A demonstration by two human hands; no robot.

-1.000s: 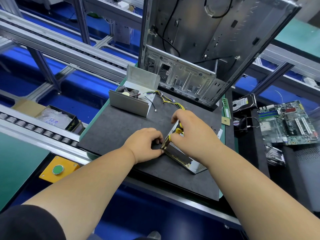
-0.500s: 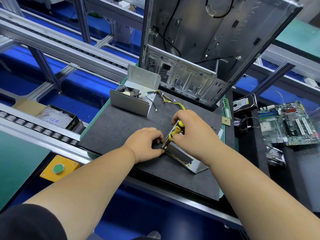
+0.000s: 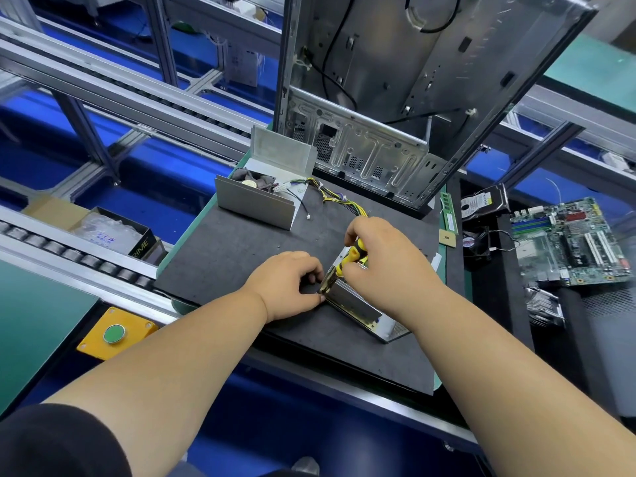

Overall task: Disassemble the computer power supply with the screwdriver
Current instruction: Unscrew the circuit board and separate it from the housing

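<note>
Unmoved since before: right hand (image 3: 385,266) gripping yellow-black screwdriver (image 3: 354,255), left hand (image 3: 287,284) pinching shiny metal power supply (image 3: 358,304).

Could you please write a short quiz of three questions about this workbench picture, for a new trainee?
1. True or false: the right hand holds the yellow and black screwdriver at the power supply part.
2. Multiple choice: where is the motherboard? A, on the dark mat between the hands; B, at the right side of the bench, off the mat; C, inside the upright computer case.
3. Fill in: the left hand steadies the near-left end of the part with its ____.

Key
1. True.
2. B.
3. fingers.
</note>
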